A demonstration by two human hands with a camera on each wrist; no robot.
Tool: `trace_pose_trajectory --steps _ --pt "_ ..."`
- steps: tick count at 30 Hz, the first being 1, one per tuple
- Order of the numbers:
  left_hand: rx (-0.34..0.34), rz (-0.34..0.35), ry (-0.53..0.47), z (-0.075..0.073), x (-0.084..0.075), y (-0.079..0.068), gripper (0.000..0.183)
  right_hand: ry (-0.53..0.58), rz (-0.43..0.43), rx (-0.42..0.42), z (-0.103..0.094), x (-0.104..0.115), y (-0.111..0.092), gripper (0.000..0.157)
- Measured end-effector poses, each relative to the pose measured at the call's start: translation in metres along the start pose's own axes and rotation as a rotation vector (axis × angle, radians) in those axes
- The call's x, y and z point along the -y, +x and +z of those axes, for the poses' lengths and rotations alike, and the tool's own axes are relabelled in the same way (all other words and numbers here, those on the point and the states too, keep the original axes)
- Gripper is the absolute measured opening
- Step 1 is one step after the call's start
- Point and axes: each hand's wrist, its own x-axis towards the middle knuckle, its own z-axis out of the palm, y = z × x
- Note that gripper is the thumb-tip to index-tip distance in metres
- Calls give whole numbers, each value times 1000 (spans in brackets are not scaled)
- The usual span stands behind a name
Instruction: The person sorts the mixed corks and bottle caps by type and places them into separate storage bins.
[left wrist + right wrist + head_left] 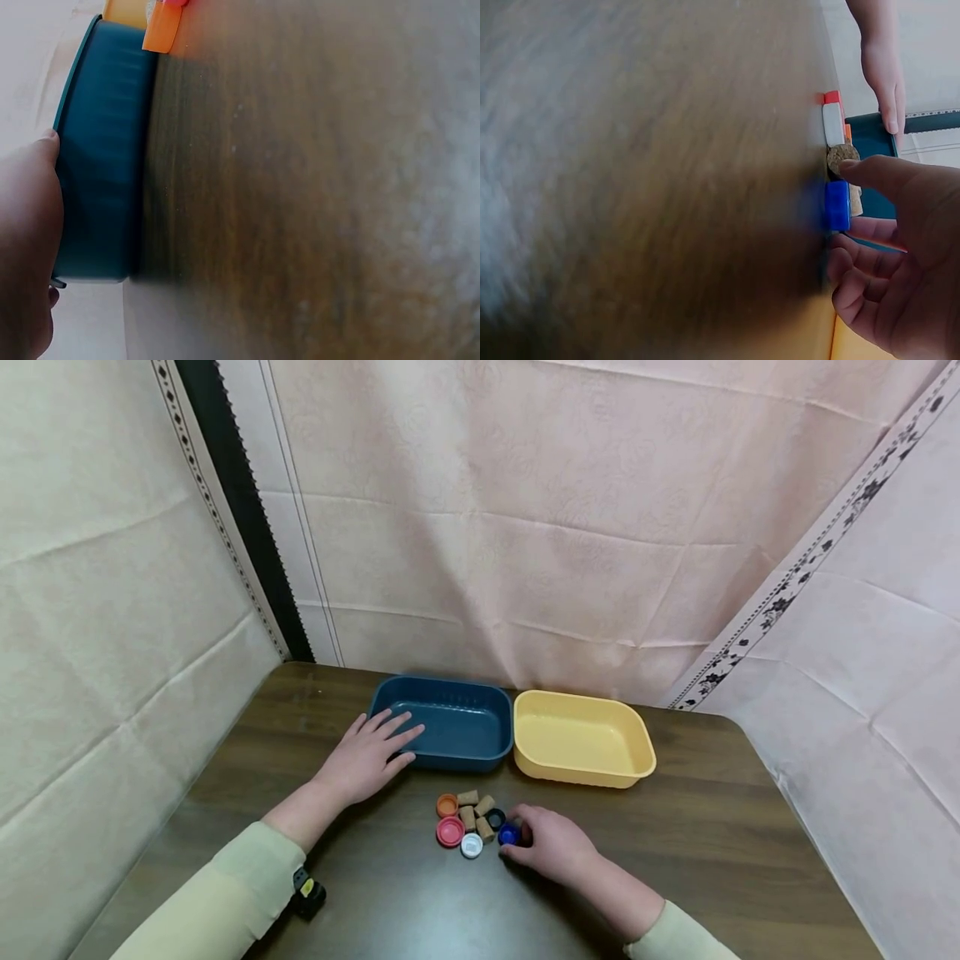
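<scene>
"Where is the right hand (553, 845)?"

"Lower centre, thumb and fingers around a round blue plastic cap (508, 835); whether they pinch it, nobody can tell."

"The risk?"

"Crowding: fingers could knock the short brown cork cylinder (484, 831) just left. Farther, left of centre, the left hand (366, 762), fingers spread, touches a rectangular dark-teal plastic tub (465, 727); leaning might tip it."

Left hand (367, 758) lay spread over the near-left rim of the blue bin (461, 733), yellow bin (577, 745) just beside it. Right hand (551, 843) had thumb and fingers curled around the blue cap (509, 834), right of the corks (468, 818). Black cap (496, 818), white cap (472, 846), pink cap (450, 832) and orange cap (447, 805) sat around the corks on the table (405, 902)
</scene>
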Motion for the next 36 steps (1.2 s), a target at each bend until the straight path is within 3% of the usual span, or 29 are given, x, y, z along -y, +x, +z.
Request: trace_pose_trajectory --steps 23,30,36 --pt "-13 -6 -9 3 0 -1 59 50 26 -35 4 -1 0 30" --pt "-11 -5 -6 3 0 -2 58 121 44 -9 -1 -2 0 30" --pt "-5 -8 -19 3 0 -2 56 266 74 21 -10 -4 -2 30"
